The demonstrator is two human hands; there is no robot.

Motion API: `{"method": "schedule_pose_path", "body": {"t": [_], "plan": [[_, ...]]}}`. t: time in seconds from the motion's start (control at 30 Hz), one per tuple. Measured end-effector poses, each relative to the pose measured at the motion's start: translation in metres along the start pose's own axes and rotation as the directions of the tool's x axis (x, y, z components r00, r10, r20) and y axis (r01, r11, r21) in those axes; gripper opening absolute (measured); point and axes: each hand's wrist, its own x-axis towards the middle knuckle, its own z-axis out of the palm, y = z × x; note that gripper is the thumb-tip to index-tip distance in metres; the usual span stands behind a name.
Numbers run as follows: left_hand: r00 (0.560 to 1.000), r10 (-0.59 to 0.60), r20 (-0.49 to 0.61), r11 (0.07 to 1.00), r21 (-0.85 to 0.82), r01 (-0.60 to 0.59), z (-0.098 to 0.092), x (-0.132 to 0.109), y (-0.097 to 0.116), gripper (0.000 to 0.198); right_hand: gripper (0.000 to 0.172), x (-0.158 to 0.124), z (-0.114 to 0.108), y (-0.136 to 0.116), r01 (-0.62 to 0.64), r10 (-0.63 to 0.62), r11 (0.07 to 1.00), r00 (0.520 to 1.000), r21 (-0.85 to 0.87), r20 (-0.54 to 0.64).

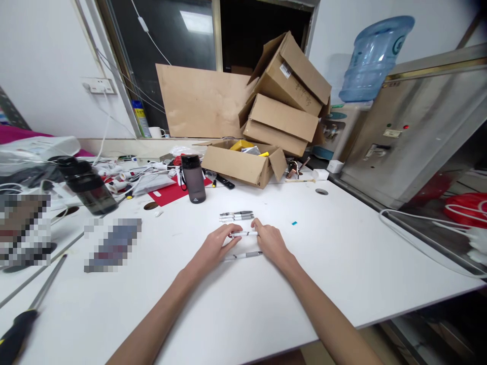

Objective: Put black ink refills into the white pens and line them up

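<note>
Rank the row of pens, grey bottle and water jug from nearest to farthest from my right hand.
1. Row of pens, just beyond the right hand.
2. Grey bottle, farther back left.
3. Blue water jug, far right.

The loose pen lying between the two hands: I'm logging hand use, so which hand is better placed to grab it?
Probably right. Both hands pinch the upper pen, but the grey end of the loose pen lies against the right hand, while the left hand seems a shade farther from its other end.
</note>
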Motion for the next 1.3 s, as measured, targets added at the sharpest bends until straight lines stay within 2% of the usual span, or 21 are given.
{"method": "schedule_pose_path", "body": {"t": [0.13, 0.37, 0.53, 0.63, 0.73, 0.87, 1.0, 1.17, 1.3], "plan": [[1.0, -0.016, -0.012, 1.0, 0.0, 0.016, 0.0, 0.0, 0.004, 0.024, 0.042, -0.001, -0.002, 0.0, 0.017, -0.017, 1.0, 1.0, -0.021, -0.014], [0.986, -0.157, -0.054, 0.986, -0.071, 0.153, -0.003, 0.0, 0.019, 0.027, 0.038, 0.0, -0.002, -0.002, 0.043, -0.043, 0.999, 0.999, -0.004, 0.025], [0.968, -0.23, -0.102, 0.971, -0.095, 0.22, 0.001, -0.001, 0.022, 0.036, 0.032, 0.002, -0.002, -0.003, 0.056, -0.056, 0.998, 0.998, 0.006, -0.026], [0.965, -0.238, -0.108, 0.966, -0.13, 0.224, 0.003, 0.0, 0.018, 0.038, 0.024, 0.003, -0.002, -0.002, 0.061, -0.055, 0.995, 0.996, 0.081, -0.074], [0.958, -0.256, -0.133, 0.952, -0.207, 0.225, 0.003, 0.001, 0.009, 0.037, 0.023, 0.002, -0.004, 0.001, 0.107, -0.077, 0.973, 0.986, 0.203, -0.15], [0.933, -0.316, -0.173, 0.92, -0.296, 0.257, 0.004, 0.003, -0.011, 0.038, 0.021, -0.001, -0.008, 0.004, 0.122, -0.055, 0.854, 0.988, 0.505, -0.147], [0.926, -0.344, -0.156, 0.886, -0.379, 0.265, 0.007, 0.003, -0.028, 0.039, 0.043, 0.0, -0.009, 0.008, 0.061, 0.019, 0.696, 0.994, 0.715, -0.104], [0.925, -0.353, -0.142, 0.867, -0.422, 0.266, 0.01, 0.002, -0.037, 0.042, 0.043, 0.006, -0.005, 0.012, 0.042, -0.002, 0.581, 0.999, 0.812, -0.051], [0.921, -0.367, -0.132, 0.855, -0.439, 0.278, 0.012, 0.002, -0.039, 0.043, 0.038, 0.007, -0.004, 0.014, 0.035, 0.0, 0.541, 0.999, 0.84, -0.042]]}}
